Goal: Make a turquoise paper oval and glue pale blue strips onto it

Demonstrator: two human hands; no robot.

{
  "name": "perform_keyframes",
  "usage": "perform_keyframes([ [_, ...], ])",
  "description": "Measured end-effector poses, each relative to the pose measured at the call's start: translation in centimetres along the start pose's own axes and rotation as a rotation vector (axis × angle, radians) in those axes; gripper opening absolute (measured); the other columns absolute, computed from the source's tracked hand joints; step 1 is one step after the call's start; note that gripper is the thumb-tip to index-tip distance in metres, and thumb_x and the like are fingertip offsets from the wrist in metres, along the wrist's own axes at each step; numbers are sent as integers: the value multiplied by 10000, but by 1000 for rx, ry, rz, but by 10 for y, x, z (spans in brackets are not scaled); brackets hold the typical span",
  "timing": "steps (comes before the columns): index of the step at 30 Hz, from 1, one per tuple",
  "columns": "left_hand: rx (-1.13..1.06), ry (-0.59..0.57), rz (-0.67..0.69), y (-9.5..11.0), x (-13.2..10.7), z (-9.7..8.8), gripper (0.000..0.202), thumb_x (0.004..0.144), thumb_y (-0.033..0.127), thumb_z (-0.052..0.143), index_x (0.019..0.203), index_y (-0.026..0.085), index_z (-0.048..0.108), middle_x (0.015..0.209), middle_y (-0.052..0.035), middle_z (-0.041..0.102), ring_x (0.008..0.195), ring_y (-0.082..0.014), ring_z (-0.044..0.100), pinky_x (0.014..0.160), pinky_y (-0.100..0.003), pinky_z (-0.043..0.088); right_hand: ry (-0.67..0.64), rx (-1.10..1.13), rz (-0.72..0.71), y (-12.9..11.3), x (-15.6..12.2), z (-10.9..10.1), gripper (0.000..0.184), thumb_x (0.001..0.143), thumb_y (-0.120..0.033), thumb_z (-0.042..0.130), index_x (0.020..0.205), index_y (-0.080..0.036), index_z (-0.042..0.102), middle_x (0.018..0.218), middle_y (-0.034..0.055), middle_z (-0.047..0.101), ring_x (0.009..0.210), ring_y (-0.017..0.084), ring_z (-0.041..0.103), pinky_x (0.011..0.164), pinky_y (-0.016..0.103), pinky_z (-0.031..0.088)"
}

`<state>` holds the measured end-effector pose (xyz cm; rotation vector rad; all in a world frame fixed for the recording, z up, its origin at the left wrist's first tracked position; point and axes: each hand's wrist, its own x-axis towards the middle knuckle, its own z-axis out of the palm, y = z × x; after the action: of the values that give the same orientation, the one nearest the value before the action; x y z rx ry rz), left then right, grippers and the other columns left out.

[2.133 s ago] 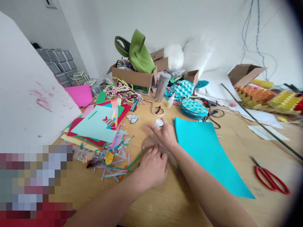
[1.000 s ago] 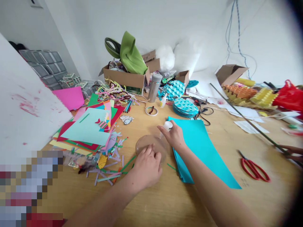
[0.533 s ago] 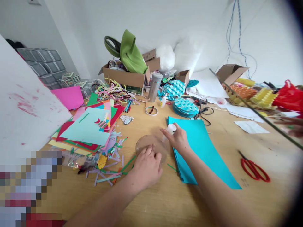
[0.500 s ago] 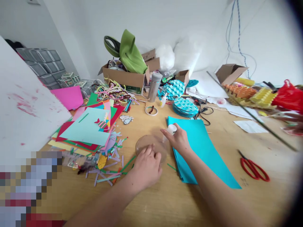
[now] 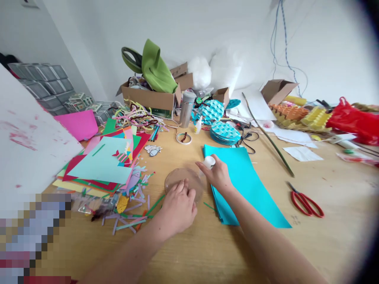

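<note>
Holding white bottle (image 5: 209,161) in closed grip of right hand (image 5: 217,173), near right edge of brownish disc (image 5: 174,176). Touching disc, flat on counter (image 5: 189,260), with loosely open grip of left hand (image 5: 179,207).

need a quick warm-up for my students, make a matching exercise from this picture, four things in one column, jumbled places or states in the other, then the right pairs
1. left hand
2. right hand
3. scissors
4. flask

A. red-handled, lying right of the blue sheets
B. silver-grey, standing upright
C. holding a white container
D. resting on a round disc

Pairs: 1-D, 2-C, 3-A, 4-B
</note>
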<state>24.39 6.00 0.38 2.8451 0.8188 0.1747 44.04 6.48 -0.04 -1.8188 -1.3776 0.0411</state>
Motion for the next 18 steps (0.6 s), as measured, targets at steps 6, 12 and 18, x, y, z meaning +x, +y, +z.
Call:
perform_keyframes([
  [6,-13,11,25,-5,-1,0,244,900,212,468,1073,101,599,1419,-220,501,1291,-318,486,1059,-447,418,-37,28,-15,1,-11,-7,491,797,-684,585,681,-235,422,547,-30,509,497,125,403,490,269,345],
  [12,-41,-21,31,-13,1,0,327,846,114,477,1154,104,586,1432,-182,506,1311,-287,475,1062,-420,423,-25,18,-6,1,-29,-14,485,801,-672,587,671,-232,427,537,-34,505,490,118,397,477,255,338],
  [18,-64,-51,31,-16,2,-1,395,813,57,469,1188,61,594,1453,-204,477,1329,-302,456,1076,-429,410,6,46,30,-6,-38,-21,436,805,-620,618,694,-228,462,556,-32,534,497,117,429,482,245,356],
])
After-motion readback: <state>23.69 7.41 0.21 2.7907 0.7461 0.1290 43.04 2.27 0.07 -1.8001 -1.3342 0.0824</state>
